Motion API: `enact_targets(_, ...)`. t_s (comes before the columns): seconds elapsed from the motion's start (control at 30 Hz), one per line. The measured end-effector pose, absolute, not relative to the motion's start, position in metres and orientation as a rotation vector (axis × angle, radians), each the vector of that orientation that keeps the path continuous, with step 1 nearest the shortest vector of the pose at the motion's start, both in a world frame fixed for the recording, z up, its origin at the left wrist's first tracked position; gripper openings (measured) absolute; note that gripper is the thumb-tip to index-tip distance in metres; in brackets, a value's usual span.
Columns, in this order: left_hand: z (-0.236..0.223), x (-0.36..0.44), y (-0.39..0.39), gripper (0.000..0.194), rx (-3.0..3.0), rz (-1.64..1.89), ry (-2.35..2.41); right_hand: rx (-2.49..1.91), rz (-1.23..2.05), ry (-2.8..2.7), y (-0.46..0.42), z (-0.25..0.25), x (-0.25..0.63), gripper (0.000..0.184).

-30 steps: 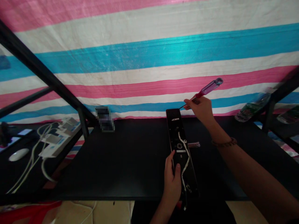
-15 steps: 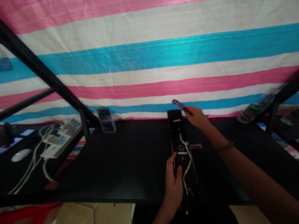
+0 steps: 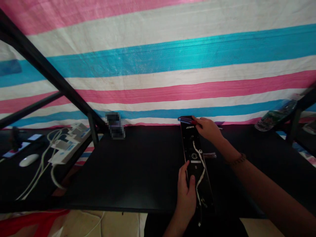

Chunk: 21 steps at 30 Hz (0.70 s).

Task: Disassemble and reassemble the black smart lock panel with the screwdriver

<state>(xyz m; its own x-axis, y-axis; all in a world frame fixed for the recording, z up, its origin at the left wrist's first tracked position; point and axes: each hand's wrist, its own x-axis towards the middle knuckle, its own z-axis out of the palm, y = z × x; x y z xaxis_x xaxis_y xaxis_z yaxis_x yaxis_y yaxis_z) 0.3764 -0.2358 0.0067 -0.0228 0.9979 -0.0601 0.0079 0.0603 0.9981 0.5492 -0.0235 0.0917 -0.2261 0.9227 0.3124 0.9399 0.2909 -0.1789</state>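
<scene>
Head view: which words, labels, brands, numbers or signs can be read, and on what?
No text can be read.
Black panel, far-end label: marks too small.
Black panel, white strip: no legible marks.
Bottle, green label: too blurred.
Power strip, blue marks: too small.

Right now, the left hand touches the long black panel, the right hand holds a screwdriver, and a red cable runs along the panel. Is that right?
Not quite: the cable is white, not red, as the head view shows. The rest stands: the left hand touches the long black panel and the right hand holds a screwdriver.
</scene>
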Motion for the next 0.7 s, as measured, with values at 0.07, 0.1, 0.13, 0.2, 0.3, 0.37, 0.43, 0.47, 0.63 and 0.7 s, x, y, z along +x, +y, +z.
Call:
enact_targets(0.07, 0.007, 0.376, -0.236, 0.048, 1.164, 1.179, 1.257, -1.666, -0.067, -2.194, -0.024, 0.089, 0.549, 0.052)
enact_targets(0.1, 0.008, 0.376, -0.237, 0.048, 1.165, 1.180, 1.256, -1.654, -0.064, -2.184, -0.024, 0.088, 0.549, 0.052)
enact_targets(0.13, 0.008, 0.376, -0.237, 0.048, 1.165, 1.183, 1.255, -1.641, -0.057, -2.171, -0.024, 0.087, 0.549, 0.051)
enact_targets(0.2, 0.008, 0.375, -0.236, 0.048, 1.161, 1.192, 1.252, -1.618, -0.032, -2.139, -0.024, 0.085, 0.548, 0.050)
enact_targets(0.3, 0.009, 0.375, -0.234, 0.048, 1.160, 1.199, 1.251, -1.573, 0.006, -2.088, -0.024, 0.084, 0.547, 0.049)
enact_targets(0.37, 0.009, 0.376, -0.234, 0.047, 1.169, 1.201, 1.250, -1.525, 0.026, -2.052, -0.025, 0.085, 0.546, 0.046)
enact_targets(0.43, 0.008, 0.378, -0.235, 0.047, 1.172, 1.207, 1.256, -1.434, 0.058, -1.999, -0.029, 0.087, 0.547, 0.040)
enact_targets(0.47, 0.008, 0.378, -0.236, 0.047, 1.167, 1.210, 1.260, -1.381, 0.073, -1.959, -0.033, 0.088, 0.548, 0.035)
enact_targets(0.63, 0.010, 0.360, -0.235, 0.052, 1.233, 1.249, 1.335, -1.257, 0.148, -1.653, -0.077, 0.100, 0.562, 0.027)
enact_targets(0.7, 0.012, 0.338, -0.225, 0.047, 1.392, 1.299, 1.507, -1.260, 0.200, -1.488, -0.101, 0.102, 0.572, 0.028)
